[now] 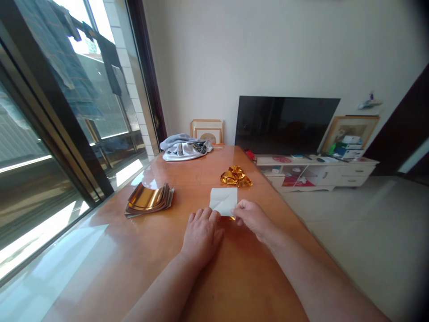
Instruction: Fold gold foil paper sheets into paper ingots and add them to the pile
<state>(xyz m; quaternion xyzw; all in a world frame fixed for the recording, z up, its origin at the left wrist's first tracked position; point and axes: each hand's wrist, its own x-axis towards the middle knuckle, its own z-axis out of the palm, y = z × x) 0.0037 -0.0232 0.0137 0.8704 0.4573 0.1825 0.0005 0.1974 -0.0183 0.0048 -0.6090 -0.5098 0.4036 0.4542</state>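
Observation:
A small square sheet of foil paper (224, 201) lies on the table with its pale side up and a diagonal crease across it. A sliver of gold shows under its lower right edge. My right hand (250, 217) pinches the sheet's lower right corner between thumb and fingers. At the lower left corner rests my left hand (202, 235), palm down, its fingers stretched over the tabletop and touching the edge of the sheet. Just beyond the sheet is a piece of crumpled gold foil (236, 175). To the left sits a curved stack of gold foil sheets (149, 200).
The brown glossy table (161, 264) runs forward toward the wall. A pile of grey and white cloth (186, 147) lies at its far end. Beyond the right edge stand a white TV cabinet (351, 173) and a black television (284, 125). Glass sliding doors (83, 112) border the left side.

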